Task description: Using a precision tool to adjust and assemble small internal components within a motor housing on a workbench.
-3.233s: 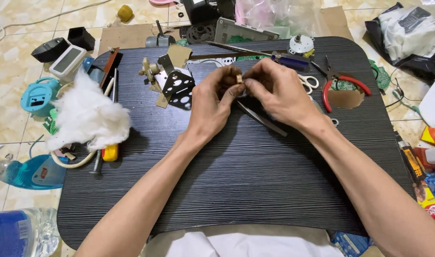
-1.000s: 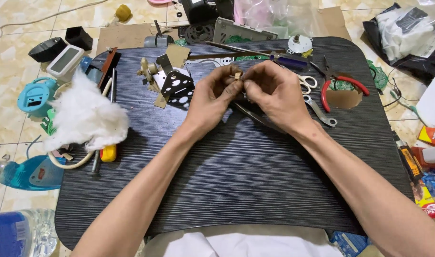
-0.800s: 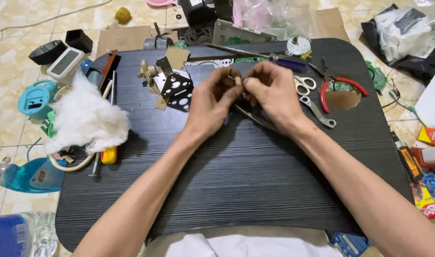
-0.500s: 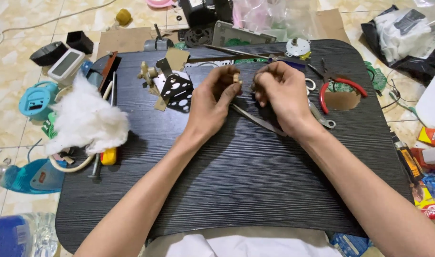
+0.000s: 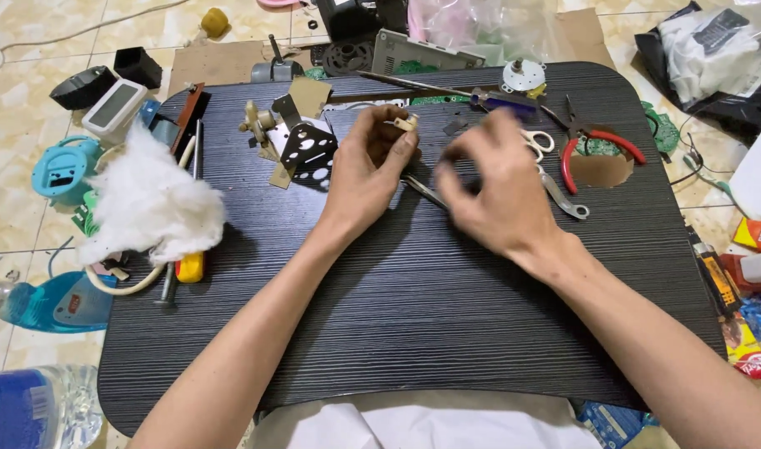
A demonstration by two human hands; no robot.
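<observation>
While the left hand (image 5: pixel 365 170) pinches a small beige part (image 5: pixel 406 123), the right hand (image 5: pixel 497 189) hovers beside, spread.

Worktop (image 5: pixel 414 333): black, fine horizontal ribbing. Small part (image 5: pixel 406 124) in left hand (image 5: pixel 365 170): cream. Pliers (image 5: pixel 601 145) at 2 o'clock: red handles. Stuffing (image 5: pixel 152 204) at 9 o'clock: white. Perforated bracket (image 5: pixel 308 150): black, white dots.

A home floor workspace: a low black table (image 5: pixel 447 333) on beige tiles (image 5: pixel 31 125), strewn with pliers (image 5: pixel 601 145).

right hand (image 5: pixel 497 195) motion-blurred; blue bottle (image 5: pixel 27 407) cut off at corner
</observation>
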